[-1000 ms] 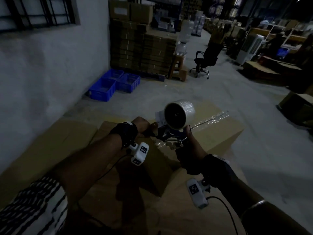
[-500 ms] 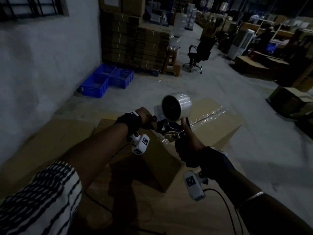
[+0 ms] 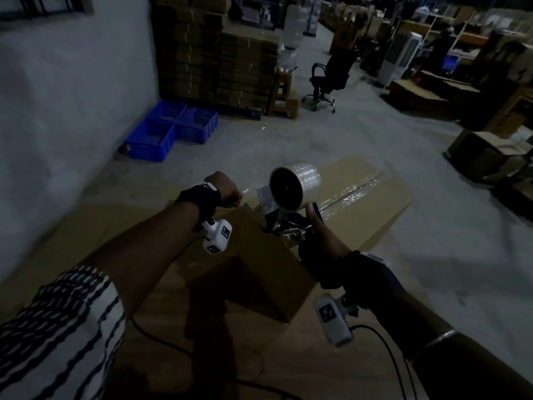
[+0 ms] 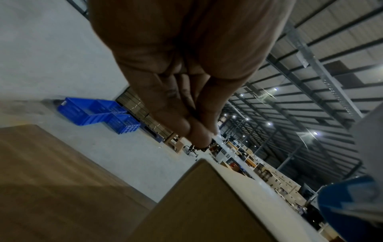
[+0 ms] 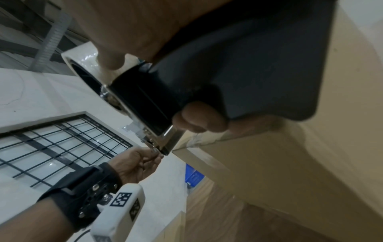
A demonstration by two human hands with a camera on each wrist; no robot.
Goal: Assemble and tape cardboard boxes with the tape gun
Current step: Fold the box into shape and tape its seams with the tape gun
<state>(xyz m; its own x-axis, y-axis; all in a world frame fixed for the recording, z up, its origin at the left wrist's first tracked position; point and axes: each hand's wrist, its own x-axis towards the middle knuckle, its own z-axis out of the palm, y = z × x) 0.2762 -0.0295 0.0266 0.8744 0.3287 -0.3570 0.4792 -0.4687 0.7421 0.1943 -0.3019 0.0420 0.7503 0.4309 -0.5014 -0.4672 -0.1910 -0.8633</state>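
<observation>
Your right hand (image 3: 323, 241) is wrapped round the tape gun (image 3: 291, 203) handle right over the taped cardboard box (image 3: 360, 197), your left hand (image 3: 223, 189) pinches the clear tape end beside it, no readable writing anywhere, then blue crates (image 3: 170, 129), stacked cartons (image 3: 219, 53) and an office chair (image 3: 331, 76) further back.

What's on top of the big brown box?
A shiny clear tape strip runs along the cardboard box top seam. The tape gun and right hand hide the near end.
</observation>
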